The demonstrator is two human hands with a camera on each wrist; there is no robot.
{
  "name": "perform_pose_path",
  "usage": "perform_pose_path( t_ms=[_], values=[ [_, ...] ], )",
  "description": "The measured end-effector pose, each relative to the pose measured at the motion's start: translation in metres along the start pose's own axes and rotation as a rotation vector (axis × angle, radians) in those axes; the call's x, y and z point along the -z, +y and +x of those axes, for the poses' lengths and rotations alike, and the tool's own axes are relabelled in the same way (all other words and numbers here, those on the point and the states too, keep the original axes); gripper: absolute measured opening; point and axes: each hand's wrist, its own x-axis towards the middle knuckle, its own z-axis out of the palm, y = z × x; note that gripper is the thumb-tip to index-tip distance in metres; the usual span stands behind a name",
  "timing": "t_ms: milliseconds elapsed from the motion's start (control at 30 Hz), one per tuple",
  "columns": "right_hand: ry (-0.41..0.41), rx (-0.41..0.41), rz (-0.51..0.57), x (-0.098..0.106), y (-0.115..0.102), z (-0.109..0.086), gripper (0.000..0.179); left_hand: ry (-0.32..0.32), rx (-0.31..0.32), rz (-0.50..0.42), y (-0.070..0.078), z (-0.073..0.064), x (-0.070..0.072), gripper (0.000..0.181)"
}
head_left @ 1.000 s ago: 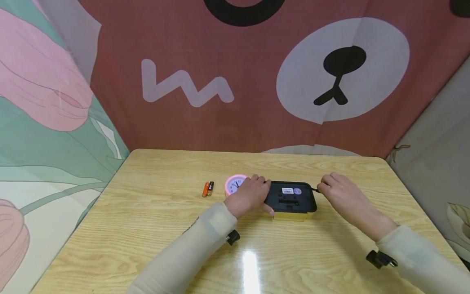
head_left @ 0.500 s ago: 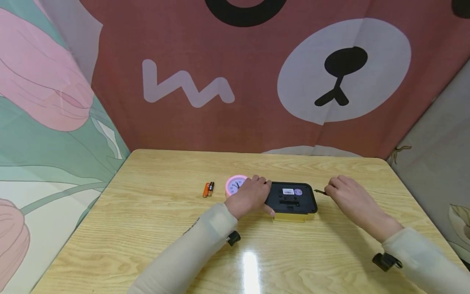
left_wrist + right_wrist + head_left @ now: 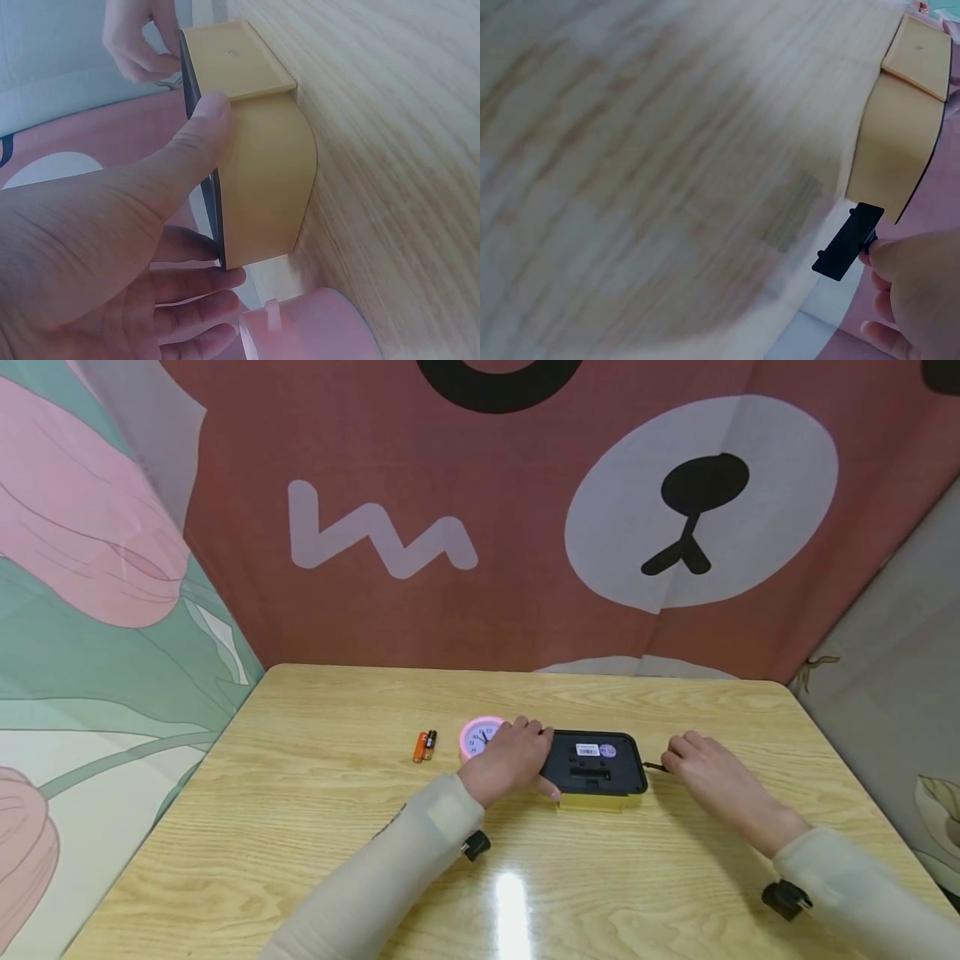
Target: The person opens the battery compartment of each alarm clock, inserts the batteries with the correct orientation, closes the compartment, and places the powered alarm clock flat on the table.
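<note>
A yellow box-shaped device (image 3: 624, 767) lies on the table with its black panel, which bears a white label and a round purple sticker, facing up. My left hand (image 3: 510, 762) grips its left end, the thumb on the near side in the left wrist view. Just off the device's right end, my right hand (image 3: 708, 777) pinches a small flat black cover (image 3: 849, 241) with little tabs on one edge. That cover looks like a thin dark strip in the head view. Behind my left hand stands a pink round clock (image 3: 474, 740), partly hidden.
Two batteries, an orange one (image 3: 419, 747) and a black-and-orange one (image 3: 430, 746), lie side by side left of the pink clock. The wooden table (image 3: 337, 710) ends at a brown cloth backdrop (image 3: 450, 627) with a printed cartoon face.
My right hand has shifted slightly right and nearer to me with the black cover, from the device's right edge. The left hand and the device have stayed in place.
</note>
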Motion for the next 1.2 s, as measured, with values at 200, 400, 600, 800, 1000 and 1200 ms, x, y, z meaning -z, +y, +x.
perform_pose_path(
  t_ms=[200, 400, 600, 800, 1000, 1200],
  values=[
    [-0.059, 0.005, -0.011, -0.002, -0.001, -0.003, 0.017, -0.008, 0.004, -0.004, 0.001, 0.000, 0.001, 0.104],
    [-0.068, 0.043, -0.046, -0.004, -0.002, -0.005, 0.015, -0.010, 0.007, -0.026, 0.000, -0.001, 0.001, 0.104],
    [-0.007, 0.113, -0.034, -0.006, -0.001, -0.009, 0.014, -0.007, 0.007, -0.027, 0.000, -0.001, 0.002, 0.104],
    [-0.014, 0.159, -0.069, -0.005, 0.000, -0.012, 0.014, -0.006, 0.007, -0.024, 0.000, 0.000, 0.001, 0.105],
    [0.003, 0.206, -0.105, -0.007, 0.000, -0.015, 0.012, -0.004, 0.009, -0.019, 0.000, 0.000, 0.000, 0.105],
    [0.026, 0.217, -0.101, -0.010, -0.001, -0.018, 0.009, -0.012, 0.008, -0.005, 0.000, 0.000, 0.000, 0.105]
  ],
)
